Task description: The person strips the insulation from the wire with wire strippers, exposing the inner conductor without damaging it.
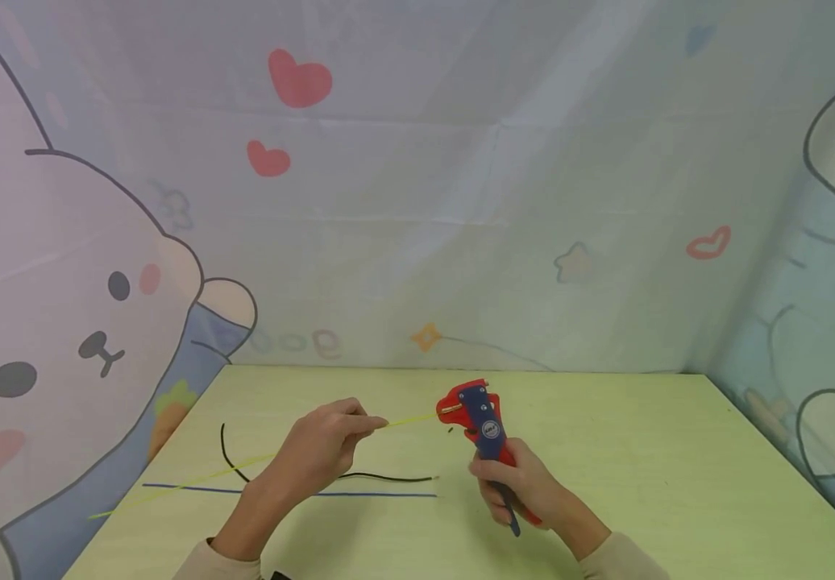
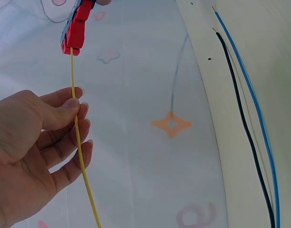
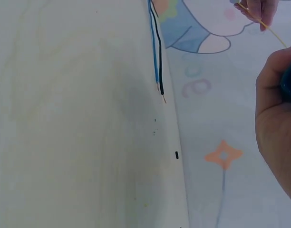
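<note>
My left hand [image 1: 326, 443] pinches a yellow wire [image 2: 83, 166] between thumb and fingers, a short way back from its end. That end reaches the red jaws of a wire stripper [image 1: 488, 427] with a blue and red body. Around the stripper's handles my right hand [image 1: 522, 483] is curled, holding the tool raised with its head up and leaning left. The rest of the yellow wire trails down to the left past my wrist. In the right wrist view, my right hand [image 3: 278, 114] shows at the edge and most of the stripper is out of frame.
On the table [image 1: 642, 467] a black wire [image 1: 388, 478] and a blue wire [image 1: 374, 495] lie side by side, bare copper at their right ends. A small black scrap of insulation [image 3: 177, 155] and tiny bits lie nearby. A printed cloth [image 1: 417, 242] hangs behind the table.
</note>
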A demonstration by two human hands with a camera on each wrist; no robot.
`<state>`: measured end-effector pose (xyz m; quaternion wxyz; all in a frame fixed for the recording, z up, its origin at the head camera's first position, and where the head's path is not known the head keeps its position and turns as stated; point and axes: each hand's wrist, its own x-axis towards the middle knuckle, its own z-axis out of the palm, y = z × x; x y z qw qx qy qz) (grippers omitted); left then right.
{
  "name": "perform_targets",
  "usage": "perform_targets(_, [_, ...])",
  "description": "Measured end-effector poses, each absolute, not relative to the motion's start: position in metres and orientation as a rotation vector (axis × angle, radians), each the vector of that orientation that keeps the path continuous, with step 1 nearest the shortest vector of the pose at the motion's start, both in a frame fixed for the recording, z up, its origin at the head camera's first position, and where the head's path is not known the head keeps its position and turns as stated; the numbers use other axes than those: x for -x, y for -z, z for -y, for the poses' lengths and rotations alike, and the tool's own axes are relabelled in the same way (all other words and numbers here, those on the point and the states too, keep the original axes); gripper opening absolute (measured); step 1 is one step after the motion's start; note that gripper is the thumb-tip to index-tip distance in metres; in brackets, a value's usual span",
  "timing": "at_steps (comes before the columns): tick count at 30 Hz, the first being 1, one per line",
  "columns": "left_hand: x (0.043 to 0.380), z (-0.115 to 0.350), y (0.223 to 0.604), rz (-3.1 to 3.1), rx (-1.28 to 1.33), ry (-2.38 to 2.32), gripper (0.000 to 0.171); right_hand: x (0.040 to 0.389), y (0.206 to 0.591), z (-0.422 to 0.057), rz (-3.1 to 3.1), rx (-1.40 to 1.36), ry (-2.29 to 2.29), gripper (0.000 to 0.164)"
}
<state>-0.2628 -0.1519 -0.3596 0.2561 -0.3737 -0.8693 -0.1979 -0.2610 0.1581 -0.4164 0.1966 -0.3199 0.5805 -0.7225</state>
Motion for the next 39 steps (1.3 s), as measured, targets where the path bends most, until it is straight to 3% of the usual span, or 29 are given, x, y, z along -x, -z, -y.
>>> perform_targets(11, [0.262,0.154,0.360,2.354,1.015,0.571,0.040,0.263,0.417,-0.159,-1.615,0.947,2.010,0.012])
perform_targets(29, [0.265,0.157,0.361,2.396,0.992,0.587,0.026,0.267,0.417,-0.163,-1.509,0.922,2.017,0.009])
perform_targets(39, [0.269,0.152,0.371,2.575,1.059,0.564,0.024,0.266,0.413,-0.166,-1.332,0.904,2.072,0.020])
